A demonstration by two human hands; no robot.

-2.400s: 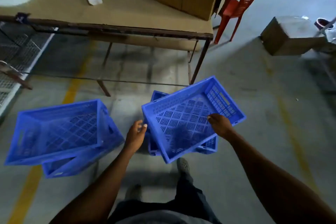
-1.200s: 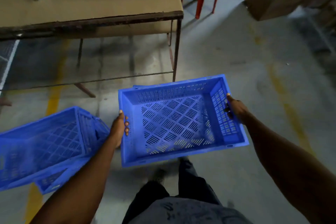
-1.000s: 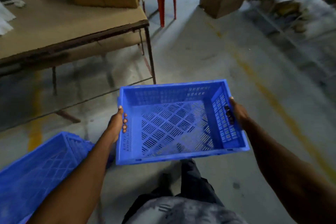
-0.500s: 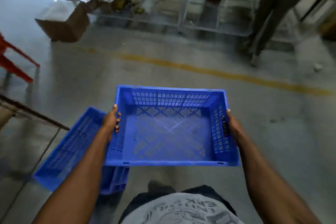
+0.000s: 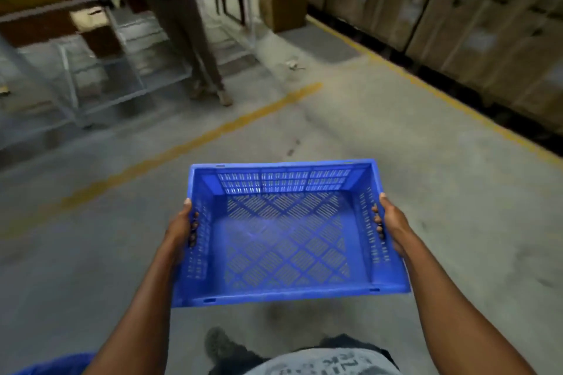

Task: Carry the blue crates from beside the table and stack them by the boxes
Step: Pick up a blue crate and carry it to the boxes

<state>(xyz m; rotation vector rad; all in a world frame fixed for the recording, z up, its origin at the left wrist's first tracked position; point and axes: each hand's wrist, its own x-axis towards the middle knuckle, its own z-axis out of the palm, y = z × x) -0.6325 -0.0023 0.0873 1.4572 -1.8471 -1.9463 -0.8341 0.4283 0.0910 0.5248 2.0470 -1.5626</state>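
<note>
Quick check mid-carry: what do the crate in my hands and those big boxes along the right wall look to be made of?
Blue crate: looks like moulded plastic with a slight sheen, slotted floor and walls, one even colour. Big boxes: probably corrugated cardboard, matt brown with what look like pale labels, though blur hides detail.

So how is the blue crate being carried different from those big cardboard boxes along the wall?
The blue crate is plastic, open on top, with slotted walls and floor, and looks empty; the cardboard boxes are brown, plain-sided and closed. The crate is held off the floor, the left hand and right hand each gripping a side; the boxes stand in a row behind the yellow floor line. The crate is shallow; the boxes stand tall. Both are rectangular.
</note>
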